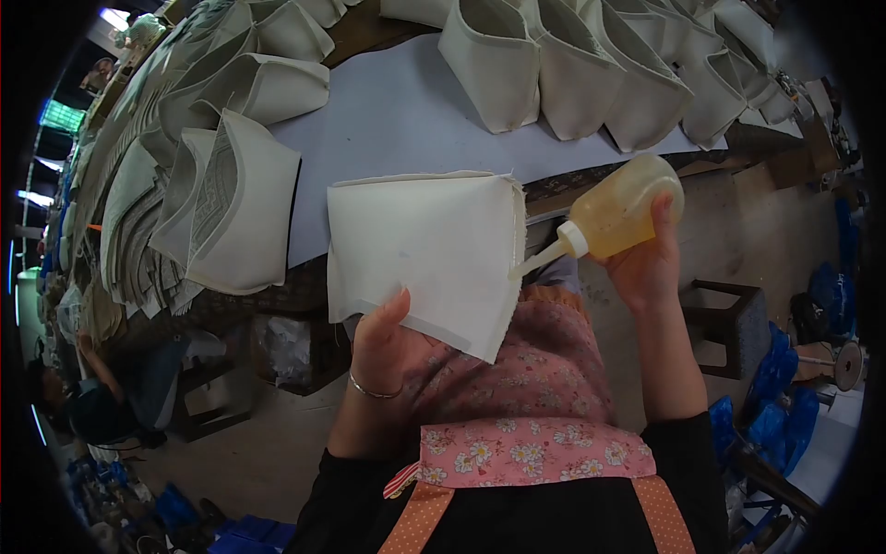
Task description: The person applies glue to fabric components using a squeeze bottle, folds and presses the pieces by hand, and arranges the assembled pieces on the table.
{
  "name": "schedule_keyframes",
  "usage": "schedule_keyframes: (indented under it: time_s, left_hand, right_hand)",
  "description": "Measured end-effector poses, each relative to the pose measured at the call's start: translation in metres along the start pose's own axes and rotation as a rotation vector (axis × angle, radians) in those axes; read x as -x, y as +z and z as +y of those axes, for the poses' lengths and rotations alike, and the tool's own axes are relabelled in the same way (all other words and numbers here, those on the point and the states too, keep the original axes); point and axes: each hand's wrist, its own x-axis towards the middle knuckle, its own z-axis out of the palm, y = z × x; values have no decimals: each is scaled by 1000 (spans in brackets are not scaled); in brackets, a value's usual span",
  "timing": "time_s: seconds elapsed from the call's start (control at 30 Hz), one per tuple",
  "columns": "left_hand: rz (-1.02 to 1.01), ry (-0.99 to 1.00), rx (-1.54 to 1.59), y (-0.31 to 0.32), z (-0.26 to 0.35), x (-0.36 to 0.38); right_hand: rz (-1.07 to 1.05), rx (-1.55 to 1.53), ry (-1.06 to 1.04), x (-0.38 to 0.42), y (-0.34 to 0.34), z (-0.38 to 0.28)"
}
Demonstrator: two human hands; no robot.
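A flat cream-coloured fabric piece (420, 249), stitched like a pouch, is held up in front of the pink flowered apron. My left hand (383, 342) grips its lower left edge, with the thumb on the front face and the other fingers hidden behind. In my right hand (651, 254) is a clear squeeze bottle (623, 208) of yellowish liquid, tilted down to the left. Its narrow nozzle tip is at the frayed right edge of the fabric piece. Whether liquid is coming out cannot be seen.
Opened cream pouches (577, 74) stand along the back of the table (369, 120); others (245, 203) and stacked pieces are at its left. A stool (724, 323) is at the right, near blue plastic bags (771, 406). Another person (97, 402) is at the far left.
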Motion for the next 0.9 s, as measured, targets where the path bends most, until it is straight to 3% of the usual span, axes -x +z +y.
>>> schedule_keyframes:
  time_s: [0.17,0.3,0.57,0.7,0.8,0.87,0.9]
  left_hand:
    - [-6,33,43,5,-1,-3]
    - [-19,0,81,9,1,-3]
    - [-16,-33,85,11,-1,-4]
    - [-6,-43,112,14,0,-5]
    - [-103,-3,71,10,5,-9]
    - [-199,42,19,8,6,-8]
    - [-206,59,-68,7,6,-6]
  right_hand:
    - [-130,-3,24,4,-15,1]
    - [-38,-35,24,23,-6,6]
    - [-151,91,-155,48,-11,14]
    - [-267,249,-44,66,-11,19]
    - [-285,137,-12,68,-11,20]
    - [-119,-262,58,65,-8,9]
    - [-122,-262,52,63,-10,4]
